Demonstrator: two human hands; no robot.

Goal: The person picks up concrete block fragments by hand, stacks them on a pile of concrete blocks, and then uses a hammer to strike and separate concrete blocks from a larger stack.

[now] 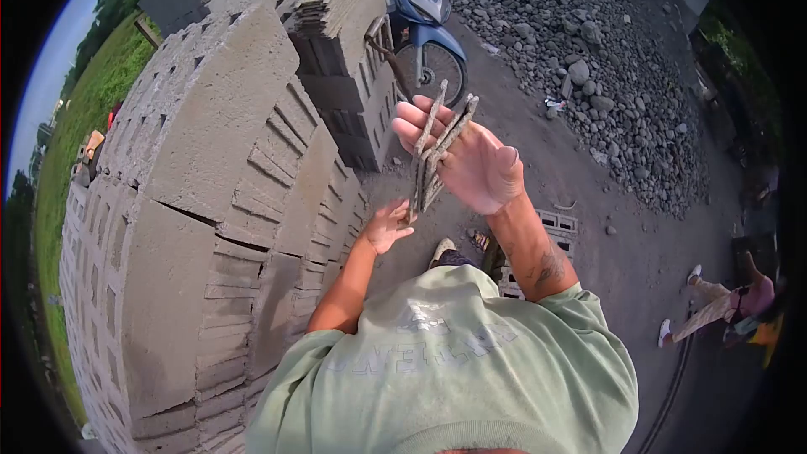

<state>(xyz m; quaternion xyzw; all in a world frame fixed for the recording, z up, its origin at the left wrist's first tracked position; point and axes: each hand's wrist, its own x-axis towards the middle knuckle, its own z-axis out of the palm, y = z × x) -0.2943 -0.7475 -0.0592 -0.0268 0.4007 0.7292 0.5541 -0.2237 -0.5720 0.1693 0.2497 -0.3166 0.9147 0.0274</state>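
Note:
My right hand point(479, 170) is raised palm up over the ground, its fingers stretched out. Across its fingers and palm lie several thin, rough grey rods point(442, 141), crossing each other and slanting down to the left. Below and to the left, my left hand point(388, 227) is slightly blurred, with its fingers apart. Its fingertips are right at the rods' lower end. Close on the left rises a tall stack of grey concrete hollow blocks point(227, 101).
Another block stack point(349, 76) stands ahead, beside a parked blue motorcycle point(424, 21). A gravel heap point(588, 67) spreads across the right. More hollow blocks point(556, 229) lie on the ground beyond my right forearm. At the far right is another person point(727, 303).

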